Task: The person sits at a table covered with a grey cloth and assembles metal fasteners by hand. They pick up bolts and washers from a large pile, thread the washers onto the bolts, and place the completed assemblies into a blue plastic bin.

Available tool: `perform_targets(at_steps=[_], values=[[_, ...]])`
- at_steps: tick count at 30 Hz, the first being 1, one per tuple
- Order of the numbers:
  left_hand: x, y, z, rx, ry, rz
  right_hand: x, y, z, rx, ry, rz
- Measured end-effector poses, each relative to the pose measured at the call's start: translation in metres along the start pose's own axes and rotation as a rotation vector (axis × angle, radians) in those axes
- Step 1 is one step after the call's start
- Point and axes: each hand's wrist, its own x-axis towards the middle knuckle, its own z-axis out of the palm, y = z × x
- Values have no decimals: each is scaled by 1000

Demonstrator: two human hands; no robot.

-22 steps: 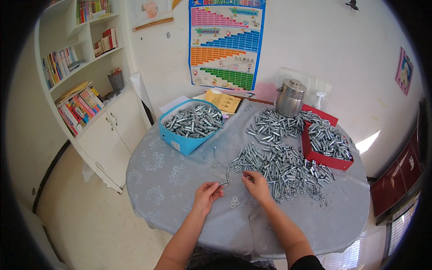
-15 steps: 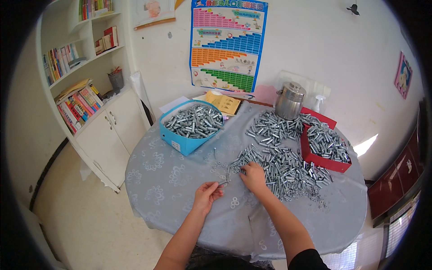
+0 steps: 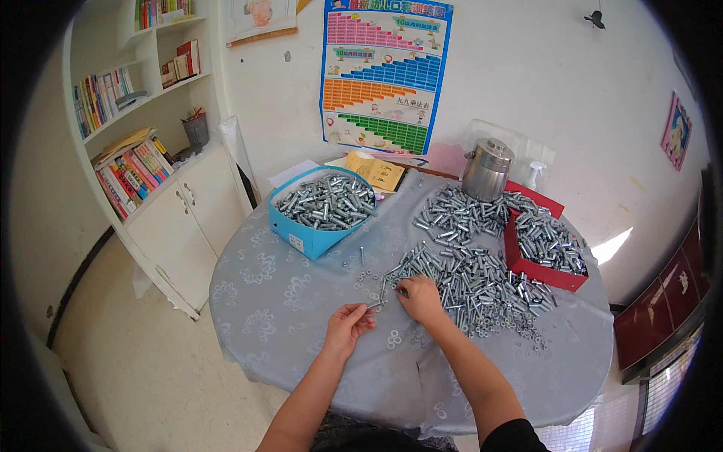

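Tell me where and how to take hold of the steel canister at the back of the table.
Grip the steel canister round its upright cylindrical body, below the lid, coming from the front left. Bolts crowd its base in front and the red box lies to its right, so stay above them.

Your left hand point(image 3: 348, 326) pinches a small bolt point(image 3: 376, 305) above the grey cloth point(image 3: 279, 301), while your right hand point(image 3: 422, 300) rests at the edge of the loose bolt pile point(image 3: 474, 282). A blue box point(image 3: 320, 215) and a red box point(image 3: 546, 252), both full of bolts, sit beyond, with a steel canister point(image 3: 487, 169) between them.
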Motion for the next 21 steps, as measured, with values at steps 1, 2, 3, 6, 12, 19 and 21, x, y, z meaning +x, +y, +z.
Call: perform_targets(at_steps=[1,2,3,6,12,19,21], values=[[0,0,0,3,-2,-1,-1,0,-1,20,10,3],[0,0,-1,6,0,2,0,-2,-4,45,22,-12],[1,1,-1,9,1,5,-1,-4,-7,71,35,-27],[-1,1,2,1,15,1,-11,-20,-19,526,77,124],[0,-1,0,12,14,-3,-28,-32,-11,1078,54,255],[1,-3,0,39,44,17,-31,-40,-21,962,67,124],[-1,-3,2,59,65,25,-32,-43,-23,974,65,148]])
